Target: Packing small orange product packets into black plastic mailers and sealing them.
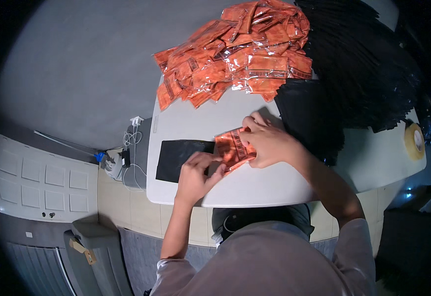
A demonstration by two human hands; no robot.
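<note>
On a white rounded table (274,185) (grey wall behind, tiled floor below), the left hand (196,175) pinches a flat black plastic bag (178,159). The right hand (267,143) grips a shiny orange packet (231,148); a heap of orange packets (237,54) lies beyond.

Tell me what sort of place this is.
Probably a small packing station: a white table bears a heap of orange packets, a stack of black bags and a roll of tape.
</note>
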